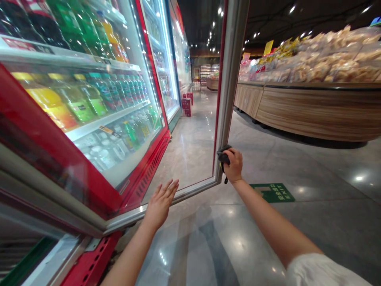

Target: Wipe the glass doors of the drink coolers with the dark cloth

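A glass fridge door with a grey metal frame (228,87) stands swung out in front of me. My right hand (234,165) is closed around a dark grey cloth (224,154) and holds it against the upright edge of that frame, near the lower corner. A black loop and a small yellow patch show below the cloth. Fingers stretched out, my left hand (160,204) is by the bottom rail of the door, holding nothing; whether it touches the rail or glass I cannot tell. Behind the glass, the red fridge (151,163) holds rows of drink bottles (80,95).
To the right, a wood-panelled display stand (315,109) carries piles of bagged goods (321,59). Red boxes (186,106) stand on the floor beside further fridges. A green exit sign (275,192) lies on the shiny grey floor. A red metal base (95,258) is at lower left.
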`<state>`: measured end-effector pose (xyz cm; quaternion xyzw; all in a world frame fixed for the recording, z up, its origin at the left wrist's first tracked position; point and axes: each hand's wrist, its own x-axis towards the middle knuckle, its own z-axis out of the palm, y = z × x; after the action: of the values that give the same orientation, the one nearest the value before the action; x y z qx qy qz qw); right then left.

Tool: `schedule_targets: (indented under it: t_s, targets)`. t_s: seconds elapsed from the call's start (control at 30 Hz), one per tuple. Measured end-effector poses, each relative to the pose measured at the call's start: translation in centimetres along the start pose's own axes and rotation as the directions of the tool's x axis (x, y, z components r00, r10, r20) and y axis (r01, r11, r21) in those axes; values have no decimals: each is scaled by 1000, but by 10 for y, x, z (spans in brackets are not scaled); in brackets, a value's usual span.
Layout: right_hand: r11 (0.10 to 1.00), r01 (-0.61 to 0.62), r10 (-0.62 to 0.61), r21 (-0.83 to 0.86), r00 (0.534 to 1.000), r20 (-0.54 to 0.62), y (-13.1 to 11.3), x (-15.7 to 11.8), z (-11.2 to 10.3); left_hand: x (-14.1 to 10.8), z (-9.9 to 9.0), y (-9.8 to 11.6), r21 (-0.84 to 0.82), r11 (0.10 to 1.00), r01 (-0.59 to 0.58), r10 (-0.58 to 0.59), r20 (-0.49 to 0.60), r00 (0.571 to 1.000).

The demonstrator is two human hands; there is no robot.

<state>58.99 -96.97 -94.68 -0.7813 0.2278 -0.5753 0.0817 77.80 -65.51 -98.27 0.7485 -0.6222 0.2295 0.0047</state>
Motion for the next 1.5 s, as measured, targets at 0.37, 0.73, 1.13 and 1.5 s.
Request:
schedule_targets:
  t_s: [0.37,0.73,1.13,1.5]
  targets:
    - [991,-87,103,-105,983,149,-2,-25,-4,-4,8,18,-84,992,91,-95,-52,994]
    - [992,-75,94,-99,974,204,-25,-25,-30,48,30,102,-234,962,141,-192,-208,959]
    - [902,-369,342,222,927,152,-19,-13,-55,52,22,92,-215,967,137,-172,-153,973]
    - [567,-574,570,591,791,222,7,-10,-58,121,-68,157,-179,978,109,-150,-237,960]
